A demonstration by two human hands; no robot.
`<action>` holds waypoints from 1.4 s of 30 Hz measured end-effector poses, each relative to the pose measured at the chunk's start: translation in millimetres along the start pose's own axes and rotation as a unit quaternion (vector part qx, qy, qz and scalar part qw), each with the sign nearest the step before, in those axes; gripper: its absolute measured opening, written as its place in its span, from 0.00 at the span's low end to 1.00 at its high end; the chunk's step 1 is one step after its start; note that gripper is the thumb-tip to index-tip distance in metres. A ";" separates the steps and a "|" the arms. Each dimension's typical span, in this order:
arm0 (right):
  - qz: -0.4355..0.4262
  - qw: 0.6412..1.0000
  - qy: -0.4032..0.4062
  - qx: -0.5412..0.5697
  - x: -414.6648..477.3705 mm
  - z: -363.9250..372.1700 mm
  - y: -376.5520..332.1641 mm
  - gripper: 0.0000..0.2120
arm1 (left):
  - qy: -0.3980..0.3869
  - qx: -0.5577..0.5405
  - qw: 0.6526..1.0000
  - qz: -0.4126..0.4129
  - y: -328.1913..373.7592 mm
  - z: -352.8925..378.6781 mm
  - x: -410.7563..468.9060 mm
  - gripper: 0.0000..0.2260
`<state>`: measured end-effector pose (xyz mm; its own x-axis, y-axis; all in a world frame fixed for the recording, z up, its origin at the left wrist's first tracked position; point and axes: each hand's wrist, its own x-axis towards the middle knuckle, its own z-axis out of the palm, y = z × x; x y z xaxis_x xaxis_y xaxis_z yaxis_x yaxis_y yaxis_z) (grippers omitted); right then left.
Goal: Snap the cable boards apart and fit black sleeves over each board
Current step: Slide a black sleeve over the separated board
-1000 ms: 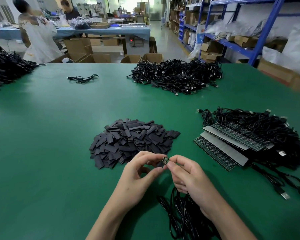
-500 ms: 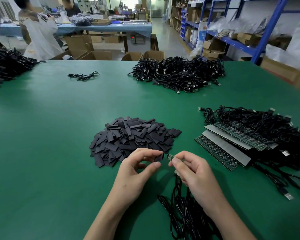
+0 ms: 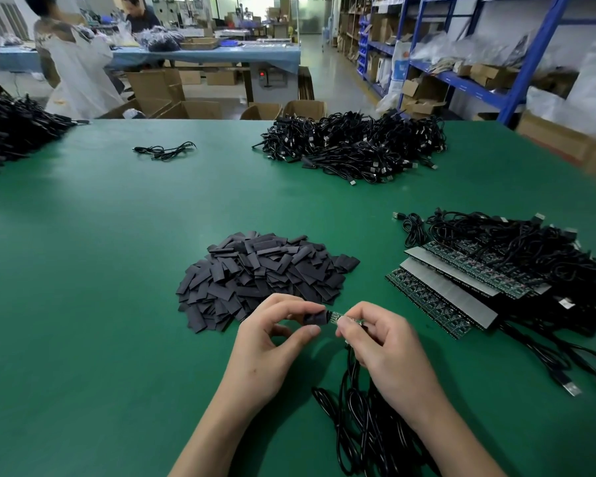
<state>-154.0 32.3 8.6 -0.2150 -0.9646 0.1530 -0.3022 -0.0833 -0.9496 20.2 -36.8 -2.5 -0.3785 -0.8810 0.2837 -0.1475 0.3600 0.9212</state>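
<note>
Sleeve (image 3: 315, 319) now abuts board (image 3: 338, 317), left hand (image 3: 272, 342), right hand (image 3: 386, 346) pinching each

Your body in view: two arms only, both over the near edge of the bench (image 3: 83, 339). Left hand (image 3: 272, 339) and right hand (image 3: 386, 346) are bare, fingertips to wrist. Left forearm (image 3: 221, 425) and right forearm (image 3: 458, 438) are bare too, right back to the near bench edge where the frame cuts them off. Can't tell what you wear above that. Nails short and plain, one thumbnail showing on each hand. Slim wrists, fine knuckle creases on the backs of both hands.
</note>
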 end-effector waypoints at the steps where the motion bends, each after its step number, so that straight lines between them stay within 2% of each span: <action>1: 0.001 1.000 0.000 -0.001 -0.1 -0.2 0.3 0.16 | 0.002 0.001 1.000 0.001 0.4 -0.1 0.0 0.16; 5: -0.003 1.000 0.002 -0.029 0.0 0.1 0.8 0.16 | 0.010 0.016 1.000 0.017 0.3 0.1 0.3 0.15; 13: -0.005 0.992 0.010 -0.122 -0.4 1.6 3.7 0.12 | 0.020 0.135 0.987 0.091 -4.1 0.5 -1.0 0.14; 19: 0.012 0.991 -0.001 -0.135 0.5 -1.1 3.8 0.12 | 0.012 0.173 0.976 0.129 -2.9 0.5 -1.5 0.13; 29: 0.028 0.994 -0.025 -0.104 1.3 -3.6 4.5 0.10 | 0.020 0.159 0.983 0.086 -7.2 0.4 -0.6 0.11; 36: 0.018 0.990 -0.001 -0.140 1.6 -2.1 7.9 0.10 | -0.009 0.151 0.985 0.083 -7.5 -0.5 -0.1 0.11; 42: 0.024 0.992 -0.020 -0.125 0.5 -1.3 7.7 0.11 | 0.013 0.159 0.985 0.064 -9.2 -0.8 -1.1 0.11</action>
<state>-157.7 31.5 1.8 -0.1996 -0.9755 0.0930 -0.5140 0.0234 -0.8575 22.7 -39.4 -11.0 -0.3903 -0.8282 0.4021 -0.3807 0.5429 0.7486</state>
